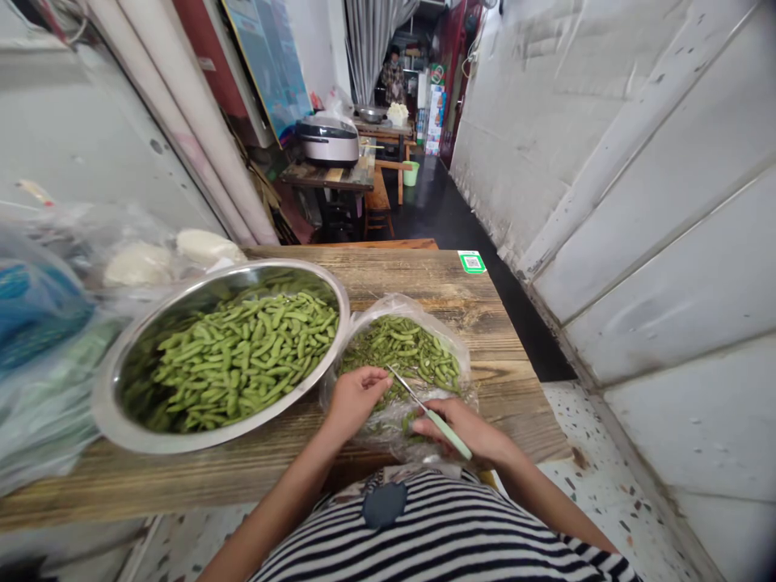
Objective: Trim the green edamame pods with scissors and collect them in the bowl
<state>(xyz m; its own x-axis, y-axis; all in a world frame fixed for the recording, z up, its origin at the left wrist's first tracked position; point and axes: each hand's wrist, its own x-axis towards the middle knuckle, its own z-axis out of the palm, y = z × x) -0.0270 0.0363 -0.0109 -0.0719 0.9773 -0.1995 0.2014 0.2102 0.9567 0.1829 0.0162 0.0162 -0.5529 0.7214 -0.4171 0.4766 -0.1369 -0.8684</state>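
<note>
My right hand [464, 424] is closed around a pair of scissors [449, 434] with a pale green handle, its metal blades pointing up and left. The blade tips lie close to the fingertips of my left hand [357, 396], whose thumb and fingers are pinched together. Whatever is in that pinch is too small to make out. Beneath both hands, a clear plastic bag [457, 343] lies spread on the table with green soybean pods [418, 347] and small trimmings on it. To the left stands a large steel basin [115, 412] holding a heap of green pods [248, 347].
The wooden table [503, 364] carries plastic bags [42, 388] at its left, some with pale contents. A green QR card [471, 262] lies at the far right corner. Beyond are a rice cooker [327, 139] on another table, a green bin [411, 173] and a distant person [394, 77].
</note>
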